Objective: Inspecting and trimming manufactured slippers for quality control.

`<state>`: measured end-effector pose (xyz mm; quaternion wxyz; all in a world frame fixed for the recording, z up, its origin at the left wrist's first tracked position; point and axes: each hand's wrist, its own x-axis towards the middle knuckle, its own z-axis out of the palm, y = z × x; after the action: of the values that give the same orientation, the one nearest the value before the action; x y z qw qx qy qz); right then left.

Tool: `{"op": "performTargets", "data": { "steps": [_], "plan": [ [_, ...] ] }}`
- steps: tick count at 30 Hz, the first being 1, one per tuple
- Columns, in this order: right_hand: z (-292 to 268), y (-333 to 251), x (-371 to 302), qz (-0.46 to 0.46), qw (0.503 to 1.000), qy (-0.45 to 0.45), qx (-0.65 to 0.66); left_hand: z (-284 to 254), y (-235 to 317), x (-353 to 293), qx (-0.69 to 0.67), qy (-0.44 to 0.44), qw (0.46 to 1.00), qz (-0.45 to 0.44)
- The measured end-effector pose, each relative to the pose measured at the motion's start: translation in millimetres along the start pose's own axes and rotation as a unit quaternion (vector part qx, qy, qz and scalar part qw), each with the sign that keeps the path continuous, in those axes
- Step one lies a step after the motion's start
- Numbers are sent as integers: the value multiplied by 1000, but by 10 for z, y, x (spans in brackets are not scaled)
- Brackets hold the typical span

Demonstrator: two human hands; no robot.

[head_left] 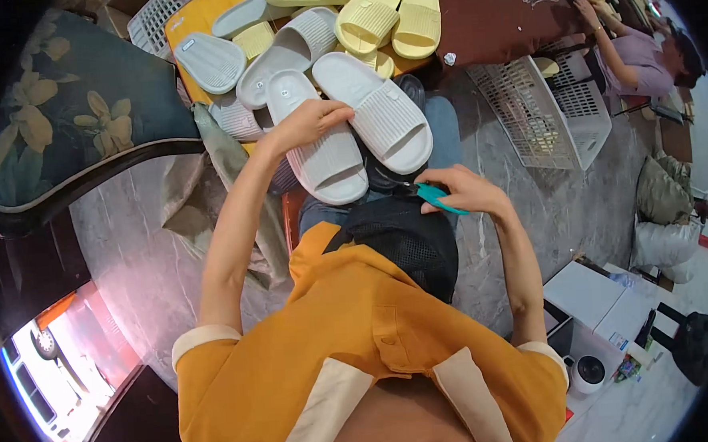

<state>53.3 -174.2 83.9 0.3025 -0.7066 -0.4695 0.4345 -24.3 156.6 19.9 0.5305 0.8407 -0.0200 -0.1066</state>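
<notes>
Two white slide slippers rest side by side over my lap, toes toward me, each with a ribbed strap. My left hand (314,125) lies across the strap of the left white slipper (327,170), its fingers closed at the edge beside the right white slipper (389,123). What its fingertips pinch there is partly hidden. My right hand (466,193) grips a pair of small cutters with teal handles (439,198), their dark tip pointing left, just below the right slipper. Under the cutters a black mesh cloth (407,242) covers my lap.
Grey and yellow slippers (417,21) are heaped on an orange-yellow surface ahead. A floral upholstered seat (68,116) stands at left. White plastic crates (517,116) sit at right, near another person (642,58) at a dark red table (487,14). White boxes (586,293) are at lower right.
</notes>
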Motion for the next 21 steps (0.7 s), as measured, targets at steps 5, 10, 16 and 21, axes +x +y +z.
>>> {"op": "performTargets", "data": {
  "steps": [5,10,16,21],
  "plan": [
    [-268,-68,-84,69,980,125,138,172,345,-140,156,13,987,-36],
    [-594,-108,369,-5,976,216,-19,271,438,-269,35,68,997,-31],
    [-875,173,1184,12,953,258,-161,379,351,-219,182,130,975,10],
    [-1118,72,1788,33,929,285,-233,365,261,-261,137,170,976,12]
  ]
}}
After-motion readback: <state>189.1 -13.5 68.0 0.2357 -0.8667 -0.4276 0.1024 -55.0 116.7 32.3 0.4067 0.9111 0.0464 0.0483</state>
